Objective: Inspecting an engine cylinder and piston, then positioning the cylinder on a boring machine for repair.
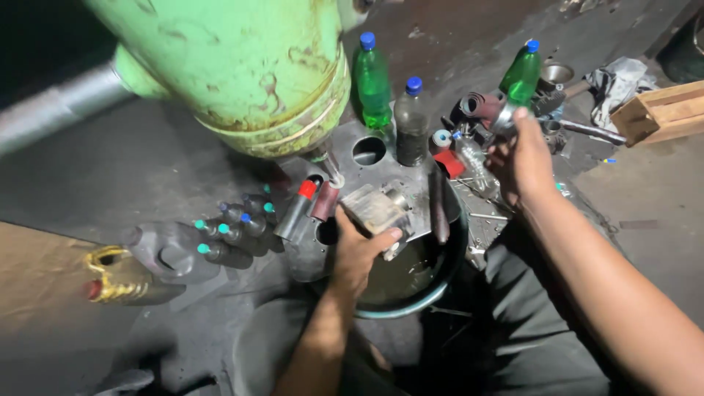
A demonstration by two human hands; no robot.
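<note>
My left hand (359, 246) grips a greasy metal block-shaped part (378, 209) over a dark round basin (440, 279) near the middle. My right hand (522, 158) is raised to the right and holds a small round metal piece (506, 117) between thumb and fingers, just below a tilted green bottle (522, 73) with a blue cap. A grey metal plate (396, 165) with round holes lies behind the basin, under the tip of a large green machine body (249, 66).
An upright green bottle (372, 84) and a dark bottle (411, 121) stand behind the plate. Small dark bottles with teal caps (231, 231) lie at left beside a black part (165, 253). A wooden crate (660, 110), rag (620, 84) and metal funnel (557, 73) sit at right.
</note>
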